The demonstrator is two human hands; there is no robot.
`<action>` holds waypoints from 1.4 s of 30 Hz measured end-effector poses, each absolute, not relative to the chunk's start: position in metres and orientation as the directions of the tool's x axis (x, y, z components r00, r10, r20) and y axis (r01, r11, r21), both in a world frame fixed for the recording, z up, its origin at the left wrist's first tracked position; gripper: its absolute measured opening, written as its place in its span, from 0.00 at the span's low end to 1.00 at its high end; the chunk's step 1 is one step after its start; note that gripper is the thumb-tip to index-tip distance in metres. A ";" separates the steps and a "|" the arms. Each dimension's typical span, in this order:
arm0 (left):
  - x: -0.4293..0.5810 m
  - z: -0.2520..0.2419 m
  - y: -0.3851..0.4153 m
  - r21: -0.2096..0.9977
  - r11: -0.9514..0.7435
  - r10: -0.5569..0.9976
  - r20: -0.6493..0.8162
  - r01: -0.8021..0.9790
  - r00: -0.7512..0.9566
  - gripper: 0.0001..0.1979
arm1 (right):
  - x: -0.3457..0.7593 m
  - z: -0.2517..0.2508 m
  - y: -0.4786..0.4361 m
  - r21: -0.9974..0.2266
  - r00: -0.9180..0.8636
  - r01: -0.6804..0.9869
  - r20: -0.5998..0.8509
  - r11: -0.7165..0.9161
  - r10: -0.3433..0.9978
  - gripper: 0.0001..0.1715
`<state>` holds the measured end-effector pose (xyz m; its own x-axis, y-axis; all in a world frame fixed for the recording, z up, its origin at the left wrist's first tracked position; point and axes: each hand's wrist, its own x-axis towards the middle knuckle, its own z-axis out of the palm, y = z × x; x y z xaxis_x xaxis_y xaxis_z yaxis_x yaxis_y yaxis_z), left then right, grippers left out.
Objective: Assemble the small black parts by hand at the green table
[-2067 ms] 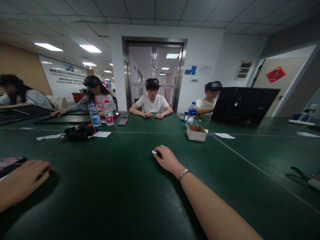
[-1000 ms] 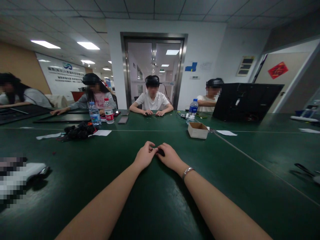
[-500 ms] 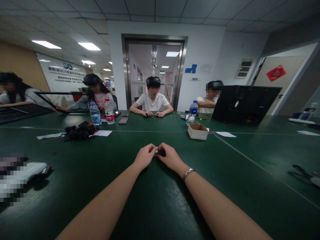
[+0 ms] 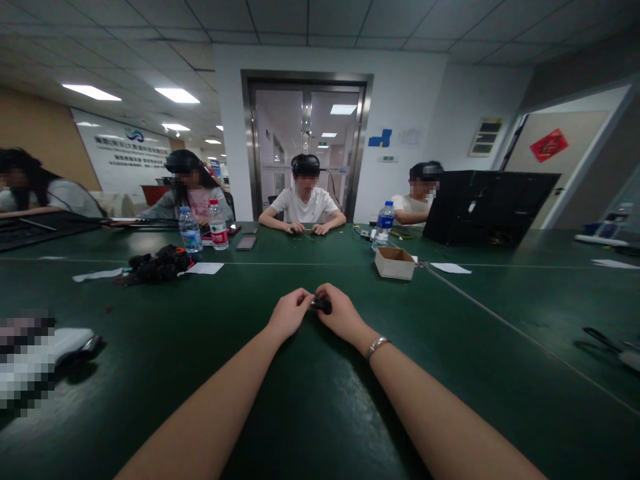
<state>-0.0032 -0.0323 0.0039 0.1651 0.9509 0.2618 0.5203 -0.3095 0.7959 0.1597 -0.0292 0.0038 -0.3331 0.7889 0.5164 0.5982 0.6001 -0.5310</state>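
Observation:
Both of my hands meet at the middle of the green table. Between them lies a small black object with a shiny end toward the left. My left hand pinches its left end between thumb and fingertips. My right hand, below a silver bracelet on the wrist, is closed around the right part of it. The fingers partly cover the object, so its full shape is hidden.
An open cardboard box stands beyond my right hand. Bottles and a black tangled bundle are farther back. A large black panel stands at the right. Several people sit across the table.
My right fingers have shifted slightly around the black object, and more of it shows. At the far left, the black frame near a person has been lowered toward the table.

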 end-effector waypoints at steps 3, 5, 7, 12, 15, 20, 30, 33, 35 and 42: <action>-0.003 0.004 -0.032 0.791 -0.299 0.954 0.262 0.533 0.148 0.16 | 0.160 0.004 -0.029 -0.517 -0.319 0.611 0.533 0.600 0.784 0.14; -0.004 0.005 -0.031 0.786 -0.275 0.961 0.248 0.553 0.125 0.17 | 0.159 0.005 -0.029 -0.504 -0.328 0.609 0.544 0.613 0.773 0.13; -0.004 0.005 -0.031 0.788 -0.250 0.967 0.228 0.562 0.111 0.19 | 0.159 0.006 -0.031 -0.495 -0.341 0.603 0.548 0.625 0.763 0.12; -0.008 0.007 -0.030 0.794 -0.217 0.976 0.198 0.569 0.095 0.23 | 0.157 0.010 -0.035 -0.469 -0.365 0.593 0.567 0.654 0.738 0.12; -0.010 0.008 -0.030 0.798 -0.201 0.978 0.190 0.569 0.079 0.25 | 0.155 0.011 -0.038 -0.448 -0.385 0.589 0.577 0.673 0.721 0.12; -0.010 0.006 -0.029 0.794 -0.193 0.977 0.211 0.576 0.037 0.28 | 0.152 0.013 -0.041 -0.414 -0.395 0.585 0.607 0.698 0.690 0.13; -0.011 0.010 -0.032 0.763 -0.161 0.973 0.230 0.626 -0.030 0.29 | 0.148 0.019 -0.048 -0.308 -0.450 0.618 0.616 0.723 0.647 0.14; -0.010 0.011 -0.033 0.762 -0.141 0.975 0.217 0.632 -0.044 0.28 | 0.147 0.020 -0.051 -0.283 -0.459 0.622 0.622 0.729 0.634 0.13; -0.009 0.013 -0.034 0.761 -0.122 0.978 0.202 0.637 -0.053 0.28 | 0.146 0.020 -0.051 -0.274 -0.463 0.626 0.623 0.730 0.630 0.13; -0.007 0.017 -0.038 0.744 -0.107 0.974 0.211 0.660 -0.080 0.29 | 0.144 0.022 -0.052 -0.179 -0.471 0.664 0.654 0.726 0.592 0.12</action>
<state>-0.0073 -0.0377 0.0167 -0.0797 0.9742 0.2114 0.6596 -0.1074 0.7439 0.1445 -0.0521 0.0222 -0.4708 0.5918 0.6543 0.6641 0.7259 -0.1787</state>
